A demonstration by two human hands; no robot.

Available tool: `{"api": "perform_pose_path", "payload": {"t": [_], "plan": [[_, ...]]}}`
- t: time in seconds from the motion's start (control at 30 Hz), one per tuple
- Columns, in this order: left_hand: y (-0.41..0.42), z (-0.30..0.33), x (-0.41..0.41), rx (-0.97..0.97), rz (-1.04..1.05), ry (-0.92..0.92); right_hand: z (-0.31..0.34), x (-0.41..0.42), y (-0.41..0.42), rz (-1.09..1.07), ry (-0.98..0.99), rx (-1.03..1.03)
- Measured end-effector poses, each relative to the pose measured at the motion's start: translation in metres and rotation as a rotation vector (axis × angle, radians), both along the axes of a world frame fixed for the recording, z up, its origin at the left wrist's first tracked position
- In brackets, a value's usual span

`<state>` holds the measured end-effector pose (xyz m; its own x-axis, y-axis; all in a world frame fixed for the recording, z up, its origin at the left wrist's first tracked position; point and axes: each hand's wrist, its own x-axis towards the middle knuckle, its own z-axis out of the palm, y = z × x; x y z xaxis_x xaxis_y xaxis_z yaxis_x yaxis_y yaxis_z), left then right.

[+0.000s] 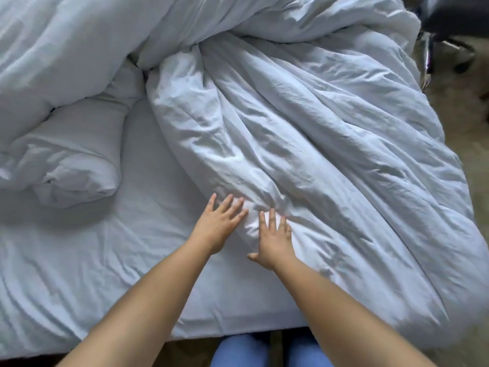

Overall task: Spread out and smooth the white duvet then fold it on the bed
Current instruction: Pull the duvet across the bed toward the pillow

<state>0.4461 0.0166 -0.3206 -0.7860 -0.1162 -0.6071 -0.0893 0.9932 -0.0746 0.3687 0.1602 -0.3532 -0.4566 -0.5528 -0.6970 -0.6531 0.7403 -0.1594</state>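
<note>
**Smoothing a bunched duvet near the bed's right edge**

Pressing flat on cloth, both hands sit at the near edge of the crumpled white quilted duvet (304,133), which lies heaped across the far and right parts of the bed with white fitted sheet (111,274). The left hand (218,223) has its fingers straight and spread, tips touching the duvet's rumpled fold. The right hand (274,241) lies just beside it, fingers straight and slightly apart, palm down on the fabric. Neither hand grips anything.

Risk, as I judge it: the duvet's right side already hangs past the mattress edge toward the brownish carpeted floor (471,123), so any push to the right or far side may slide more weight over and drag the whole thing off. Flat palms only skim the cover; the filling beneath is twisted into long ridges, and stroking alone may shift wrinkles without freeing them. The far left mass is rolled over on itself, so pulling from here could tighten that bundle. A dark chair with chrome legs (447,35) stands near the far right corner and could snag a flung corner.
</note>
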Motion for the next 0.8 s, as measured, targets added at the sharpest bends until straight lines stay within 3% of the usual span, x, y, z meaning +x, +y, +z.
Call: {"api": "perform_pose_path", "payload": {"t": [0.2,0.4,0.63,0.73,0.8], "plan": [[-0.031,-0.044,-0.011,0.014,-0.150,0.016,-0.034,0.011,-0.013,-0.052,0.182,0.093],[-0.041,-0.070,-0.020,-0.009,-0.236,0.078,-0.039,0.011,-0.026,-0.180,0.320,-0.114],[-0.032,-0.047,-0.023,0.116,-0.320,0.414,0.020,0.016,-0.018,-0.541,0.080,-0.134],[-0.020,-0.006,-0.019,0.036,-0.317,0.363,0.046,0.030,-0.010,-0.532,0.023,-0.179],[-0.009,0.032,-0.012,-0.034,-0.238,0.187,0.064,0.045,-0.005,-0.515,0.010,-0.218]]}}
